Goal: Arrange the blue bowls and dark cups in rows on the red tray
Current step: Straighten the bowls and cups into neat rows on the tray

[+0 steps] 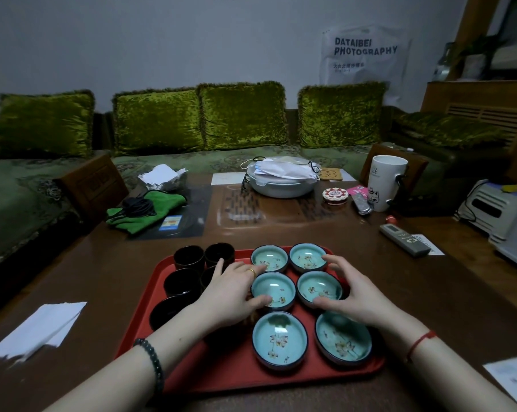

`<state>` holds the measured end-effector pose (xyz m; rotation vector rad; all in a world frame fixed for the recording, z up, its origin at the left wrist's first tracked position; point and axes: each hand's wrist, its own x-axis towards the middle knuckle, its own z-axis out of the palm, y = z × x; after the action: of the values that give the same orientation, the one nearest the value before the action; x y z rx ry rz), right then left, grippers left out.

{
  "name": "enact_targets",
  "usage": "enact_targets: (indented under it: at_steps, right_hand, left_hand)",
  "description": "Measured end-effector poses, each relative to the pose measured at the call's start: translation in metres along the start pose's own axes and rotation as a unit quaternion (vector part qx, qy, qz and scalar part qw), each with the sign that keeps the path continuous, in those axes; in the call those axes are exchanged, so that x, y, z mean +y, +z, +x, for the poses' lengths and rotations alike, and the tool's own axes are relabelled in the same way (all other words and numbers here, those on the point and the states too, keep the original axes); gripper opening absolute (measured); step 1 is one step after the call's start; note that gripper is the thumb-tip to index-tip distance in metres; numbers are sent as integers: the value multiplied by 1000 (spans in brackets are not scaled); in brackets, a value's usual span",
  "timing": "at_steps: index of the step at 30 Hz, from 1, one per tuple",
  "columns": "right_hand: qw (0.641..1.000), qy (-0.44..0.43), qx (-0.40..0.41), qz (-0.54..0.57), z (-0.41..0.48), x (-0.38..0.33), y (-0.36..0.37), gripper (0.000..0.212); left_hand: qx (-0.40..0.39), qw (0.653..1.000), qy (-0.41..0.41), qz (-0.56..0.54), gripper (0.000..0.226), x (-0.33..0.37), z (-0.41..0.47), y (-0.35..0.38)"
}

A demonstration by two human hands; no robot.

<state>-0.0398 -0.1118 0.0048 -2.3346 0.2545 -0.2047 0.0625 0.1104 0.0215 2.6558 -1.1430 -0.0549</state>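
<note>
The red tray (221, 370) lies on the brown table before me. On its right half stand several blue bowls in two columns: a far pair (269, 258), a middle pair, and a near pair (279, 339). Several dark cups (189, 257) stand in two columns on the left half, and my forearm partly hides the nearest ones. My left hand (233, 292) grips the middle left bowl (273, 288), thumb on its near rim. My right hand (358, 295) grips the middle right bowl (318, 288) from the right.
A white paper sheet (40, 328) lies left of the tray. A remote (404, 239) and a white mug (385, 182) are at the far right. A green cloth (144, 209) and a lidded dish (281, 179) sit farther back. More paper (515, 379) lies at the near right.
</note>
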Motion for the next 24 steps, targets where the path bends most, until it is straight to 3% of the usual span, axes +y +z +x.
enact_targets:
  at_steps: [5,7,11,24]
  right_hand:
    - [999,-32,19,15,-27,-1,-13,74]
    - [999,-32,6,19,-43,2,-14,74]
    - [999,-27,-7,25,-70,8,-7,80]
    - [996,-43,59,51,-94,8,19,81]
  left_hand:
    - [145,983,59,-96,64,13,-35,2]
    - [166,976,80,-113,64,17,-53,7]
    - [151,975,73,-143,68,21,-80,25]
    - [126,966,-10,-227,73,27,-88,57]
